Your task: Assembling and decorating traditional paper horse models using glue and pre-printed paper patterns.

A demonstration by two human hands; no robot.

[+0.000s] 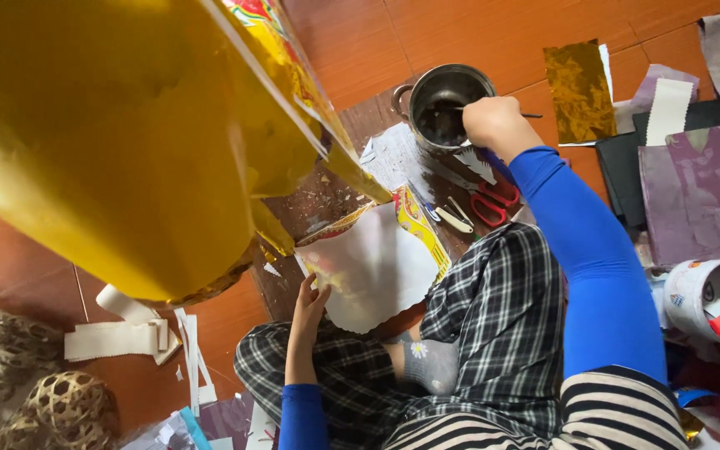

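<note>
My right hand (493, 121) reaches forward over a small metal pot (443, 100) and is shut on a thin stick or brush (532, 115) whose end dips into the pot. My left hand (308, 304) rests near my knee, fingers touching the lower edge of a white cut paper piece (372, 271) with a printed yellow border. A large shiny gold object (127, 133) fills the upper left, very close to the camera. Both arms wear blue sleeves.
Red-handled scissors (493, 204) and a small white tool (453, 219) lie on a dark board. Gold foil (578, 92), purple and dark sheets (697, 192) lie at right. White paper strips (114, 337) and a woven basket (68, 408) are at left; a paper roll (702, 292) at right.
</note>
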